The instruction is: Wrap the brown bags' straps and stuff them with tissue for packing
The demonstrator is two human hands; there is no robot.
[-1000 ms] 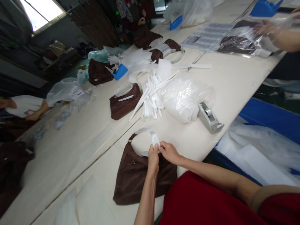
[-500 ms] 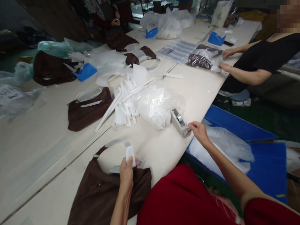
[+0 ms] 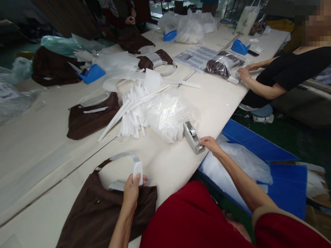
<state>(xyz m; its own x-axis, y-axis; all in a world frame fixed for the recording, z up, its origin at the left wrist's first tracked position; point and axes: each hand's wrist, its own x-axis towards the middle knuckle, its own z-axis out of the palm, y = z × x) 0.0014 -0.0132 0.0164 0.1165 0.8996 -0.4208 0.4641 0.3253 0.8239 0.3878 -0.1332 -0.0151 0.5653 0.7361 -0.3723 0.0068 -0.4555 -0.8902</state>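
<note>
Right hand (image 3: 210, 144), fingers open, has moved up beside the tape dispenser (image 3: 192, 137), while the left hand (image 3: 130, 197) grips a white strip (image 3: 137, 171) on the handle (image 3: 121, 157) of the brown bag (image 3: 103, 210), only partly wrapped so far.

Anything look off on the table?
The loose white strips lie in an untidy, crisscrossed heap beside the clear plastic bag, and the grey tape dispenser sits right at the table edge by the right hand.

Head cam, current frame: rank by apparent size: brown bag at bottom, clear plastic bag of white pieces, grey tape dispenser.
1. Brown fabric bag, though it sits nearest the camera, so its lead may be partly nearness.
2. Clear plastic bag
3. Grey tape dispenser
</note>
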